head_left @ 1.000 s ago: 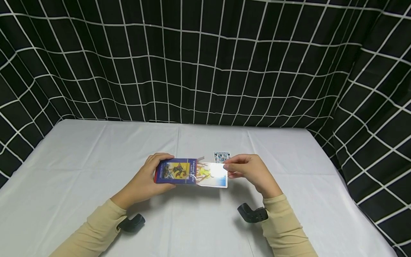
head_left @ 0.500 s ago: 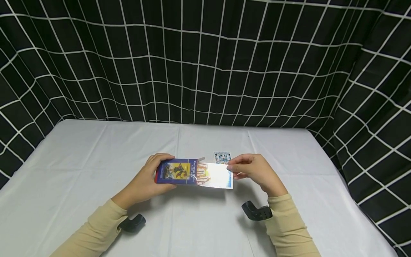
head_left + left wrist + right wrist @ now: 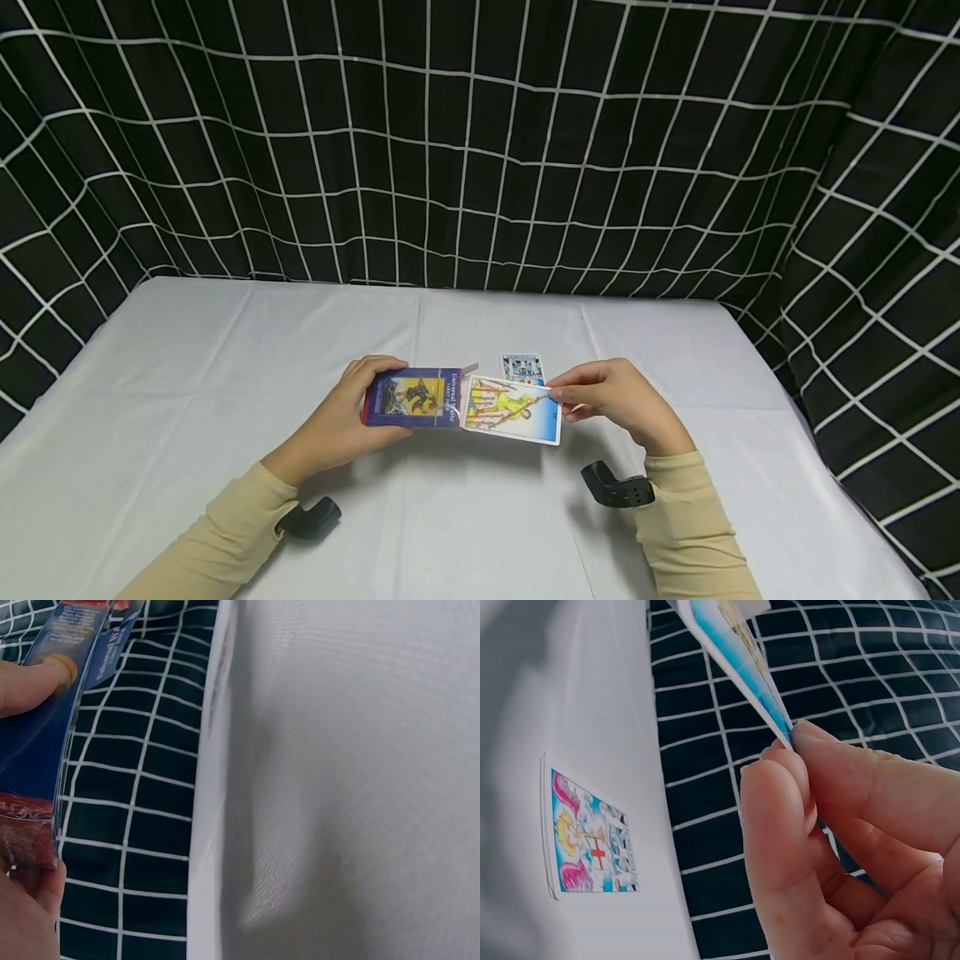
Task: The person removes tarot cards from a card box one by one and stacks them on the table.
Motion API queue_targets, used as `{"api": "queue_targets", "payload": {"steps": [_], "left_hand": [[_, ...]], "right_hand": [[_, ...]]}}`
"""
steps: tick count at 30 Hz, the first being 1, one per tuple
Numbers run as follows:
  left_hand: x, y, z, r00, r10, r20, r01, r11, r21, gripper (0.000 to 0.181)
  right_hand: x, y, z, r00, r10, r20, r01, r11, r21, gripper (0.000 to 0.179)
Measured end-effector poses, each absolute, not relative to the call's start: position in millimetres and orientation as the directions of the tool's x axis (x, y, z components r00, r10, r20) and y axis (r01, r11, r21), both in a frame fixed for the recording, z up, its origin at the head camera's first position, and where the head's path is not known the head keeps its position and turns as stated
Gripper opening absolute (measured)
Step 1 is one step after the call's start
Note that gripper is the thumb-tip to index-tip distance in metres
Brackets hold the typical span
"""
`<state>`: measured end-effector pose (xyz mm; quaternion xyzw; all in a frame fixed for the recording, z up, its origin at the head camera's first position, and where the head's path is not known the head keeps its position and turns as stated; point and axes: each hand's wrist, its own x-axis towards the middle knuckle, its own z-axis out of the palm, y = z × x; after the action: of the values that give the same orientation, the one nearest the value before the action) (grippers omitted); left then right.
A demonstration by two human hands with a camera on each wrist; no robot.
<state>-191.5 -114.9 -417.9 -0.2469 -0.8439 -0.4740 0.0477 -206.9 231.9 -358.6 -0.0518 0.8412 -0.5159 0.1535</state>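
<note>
Your left hand (image 3: 341,417) is curled round the left end of the blue Universal Waite tarot deck box (image 3: 412,400), with the thumb along its near side and the fingers over its far side. You hold the box above the table, its printed front facing up and its mouth towards the right. A pale flap (image 3: 470,368) sticks out at the far corner of that mouth.

Your right hand (image 3: 611,402) pinches a tarot card (image 3: 516,411) narrowly between thumb and fingertips, at the card's far right corner. This card shows a yellow-clad figure among staves, with a blue band at its right end. It is raised off the table, tilted a little, and stretches from the box mouth to your right hand; you cannot tell whether its left edge is inside the box.

Just beyond it, the Judgement card (image 3: 522,367) lies face up on the white tablecloth (image 3: 247,358), its near end hidden behind the raised card in the head view. The right wrist view shows its winged figure and red cross.

Beige sleeves (image 3: 217,529) cover your forearms, with a black wrist device (image 3: 615,487) at each cuff. A black curtain (image 3: 446,187) with a white grid stands along the far side.
</note>
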Motion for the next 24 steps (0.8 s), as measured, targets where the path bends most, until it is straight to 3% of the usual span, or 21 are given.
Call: {"api": "queue_targets", "payload": {"steps": [24], "left_hand": [[-191, -114, -416, -0.879, 0.366, 0.306, 0.45, 0.426, 0.785, 0.076]], "right_hand": [[-208, 248, -355, -0.953, -0.214, -0.212, 0.14, 0.31, -0.94, 0.035]]}}
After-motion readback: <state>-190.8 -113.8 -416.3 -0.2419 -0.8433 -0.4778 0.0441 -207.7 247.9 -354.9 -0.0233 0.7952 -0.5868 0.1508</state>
